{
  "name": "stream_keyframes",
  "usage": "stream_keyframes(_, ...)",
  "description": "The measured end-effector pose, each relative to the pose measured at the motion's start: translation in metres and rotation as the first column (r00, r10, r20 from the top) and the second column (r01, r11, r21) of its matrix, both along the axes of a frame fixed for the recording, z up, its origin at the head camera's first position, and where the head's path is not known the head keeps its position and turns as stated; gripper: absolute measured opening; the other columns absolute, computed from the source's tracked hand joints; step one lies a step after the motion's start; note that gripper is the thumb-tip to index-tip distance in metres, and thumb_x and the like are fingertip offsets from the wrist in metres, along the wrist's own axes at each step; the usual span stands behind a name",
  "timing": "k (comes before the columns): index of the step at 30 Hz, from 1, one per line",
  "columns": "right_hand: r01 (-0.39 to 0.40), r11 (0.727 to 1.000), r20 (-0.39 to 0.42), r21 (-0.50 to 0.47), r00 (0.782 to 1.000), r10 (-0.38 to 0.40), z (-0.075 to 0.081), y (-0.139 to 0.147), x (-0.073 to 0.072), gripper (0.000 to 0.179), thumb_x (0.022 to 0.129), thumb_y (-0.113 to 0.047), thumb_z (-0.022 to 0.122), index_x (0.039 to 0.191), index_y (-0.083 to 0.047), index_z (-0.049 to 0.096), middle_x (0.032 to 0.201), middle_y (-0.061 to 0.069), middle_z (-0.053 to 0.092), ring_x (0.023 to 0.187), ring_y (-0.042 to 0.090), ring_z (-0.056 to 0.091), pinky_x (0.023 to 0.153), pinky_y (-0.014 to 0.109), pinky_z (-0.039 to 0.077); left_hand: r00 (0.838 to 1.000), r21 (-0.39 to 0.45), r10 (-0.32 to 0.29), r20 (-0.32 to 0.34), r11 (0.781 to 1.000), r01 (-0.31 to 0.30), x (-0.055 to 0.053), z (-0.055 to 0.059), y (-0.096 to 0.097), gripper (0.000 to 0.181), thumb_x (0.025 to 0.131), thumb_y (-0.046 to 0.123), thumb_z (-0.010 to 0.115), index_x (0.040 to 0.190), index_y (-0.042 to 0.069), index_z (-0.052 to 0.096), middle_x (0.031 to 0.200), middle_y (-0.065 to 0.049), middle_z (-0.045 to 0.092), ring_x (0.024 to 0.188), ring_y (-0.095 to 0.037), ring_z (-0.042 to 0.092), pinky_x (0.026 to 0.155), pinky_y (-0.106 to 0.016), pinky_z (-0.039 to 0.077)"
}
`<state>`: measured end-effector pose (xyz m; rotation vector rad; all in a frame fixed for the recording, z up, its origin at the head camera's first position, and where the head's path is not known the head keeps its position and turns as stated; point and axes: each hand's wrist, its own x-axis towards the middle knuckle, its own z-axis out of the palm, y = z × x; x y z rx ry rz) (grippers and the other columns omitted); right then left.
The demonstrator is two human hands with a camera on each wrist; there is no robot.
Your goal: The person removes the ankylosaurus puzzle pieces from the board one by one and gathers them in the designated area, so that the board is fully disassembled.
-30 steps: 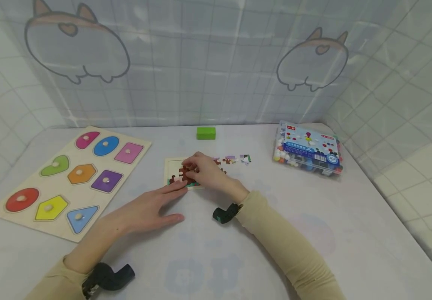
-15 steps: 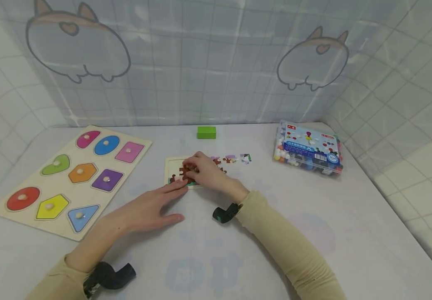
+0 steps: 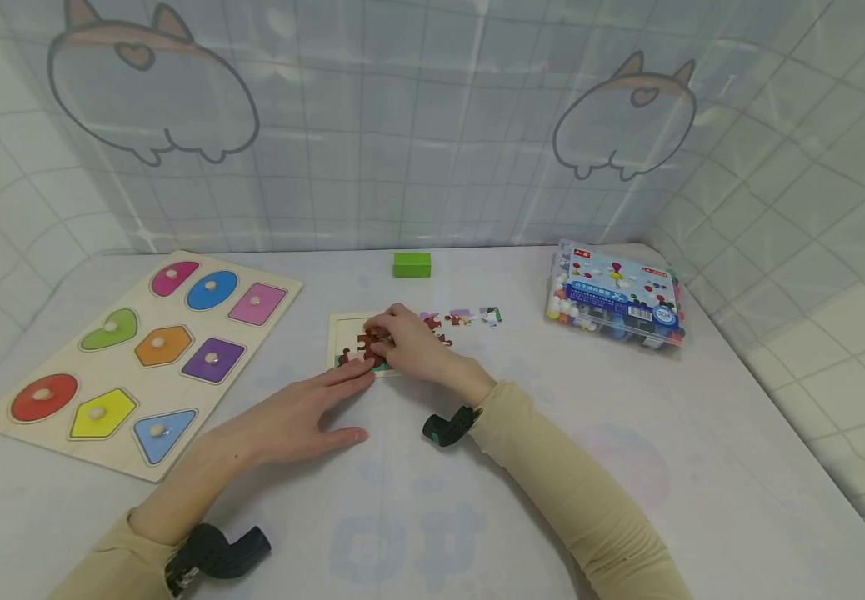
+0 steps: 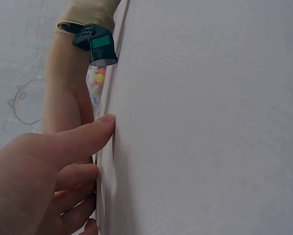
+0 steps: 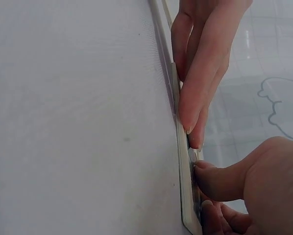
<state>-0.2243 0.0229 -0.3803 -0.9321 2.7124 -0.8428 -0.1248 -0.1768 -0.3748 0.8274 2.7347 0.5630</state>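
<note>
On the puzzle (image 3: 346, 327), the right hand (image 3: 416, 342) pinched a piece (image 3: 367, 342); the left hand (image 3: 293, 421), thumb spread, rested at the near edge. Slack bracing risked puzzle slippage.

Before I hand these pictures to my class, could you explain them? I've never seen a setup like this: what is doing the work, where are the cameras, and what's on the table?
No machine here: a person works with bare hands. The wide picture comes from a camera on the head; the two close ones come from wrist cameras, looking low across the white table. The left hand rests its fingertips on a small puzzle board. The right hand bends over its brown pieces; whether it pinches one is hard to tell. Loose pieces lie beside it. Around them are a shape board, a green block and a clear case with colourful contents.
</note>
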Motion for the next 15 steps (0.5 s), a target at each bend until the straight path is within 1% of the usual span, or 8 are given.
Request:
stream_keyframes(10, 0.0, 1.0, -0.017, -0.022, 1.0, -0.001, -0.0016, -0.0002, 0.0001, 0.027, 0.099, -0.011, 0.062, 0.125, -0.005, 0.064, 0.113, 0.011, 0.058, 0.102, 0.021, 0.057, 0.09, 0.03, 0.049, 1.0, 0.003, 0.01, 0.005, 1.0, -0.01, 0.0003, 0.0004, -0.0003, 0.076, 0.092, 0.048, 0.068, 0.154, 0.014, 0.04, 0.164, -0.007, 0.03, 0.146, -0.033, 0.037, 0.112, -0.055, 0.039)
stream_keyframes(15, 0.0, 1.0, -0.03, -0.027, 1.0, -0.001, -0.0032, -0.0008, 0.0008, 0.028, 0.098, -0.01, 0.063, 0.125, -0.004, 0.063, 0.113, 0.012, 0.057, 0.103, 0.022, 0.056, 0.091, 0.031, 0.048, 1.0, 0.006, 0.009, 0.005, 1.0, -0.009, 0.0003, 0.0005, -0.0002, 0.076, 0.092, 0.046, 0.069, 0.154, 0.014, 0.04, 0.164, -0.007, 0.03, 0.146, -0.033, 0.037, 0.112, -0.055, 0.04)
